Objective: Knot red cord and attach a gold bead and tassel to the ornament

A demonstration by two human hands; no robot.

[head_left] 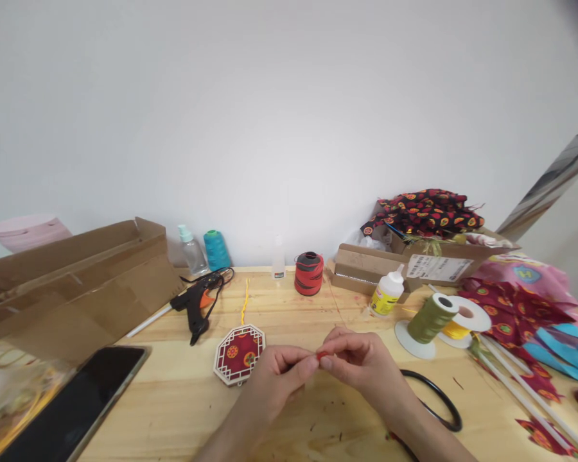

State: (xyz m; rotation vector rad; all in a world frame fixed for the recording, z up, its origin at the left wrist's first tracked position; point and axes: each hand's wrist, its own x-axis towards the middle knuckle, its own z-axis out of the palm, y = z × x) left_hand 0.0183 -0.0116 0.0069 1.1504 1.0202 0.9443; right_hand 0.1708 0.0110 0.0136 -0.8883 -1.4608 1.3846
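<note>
In front of me, over the table's middle, my left hand [287, 372] and my right hand [357, 360] meet fingertip to fingertip. Both are closed in a pinch around a small red piece [322, 355]; it is mostly covered by the fingers, so its kind does not show. Just left of my left hand lies an octagonal wooden lattice frame [239, 355] with dark red patterned fabric inside. A yellow cord [245, 301] extends from its top. Beside my right forearm is a black ring-shaped handle [450, 401], partly hidden by the arm.
A cardboard box [91, 295], glue gun [195, 308] and phone [77, 404] occupy the left. Toward the wall stands a red thread spool [309, 274]. On the right are a glue bottle [386, 294], green thread spool [431, 319], fabric scraps [515, 308] and white sticks [525, 398].
</note>
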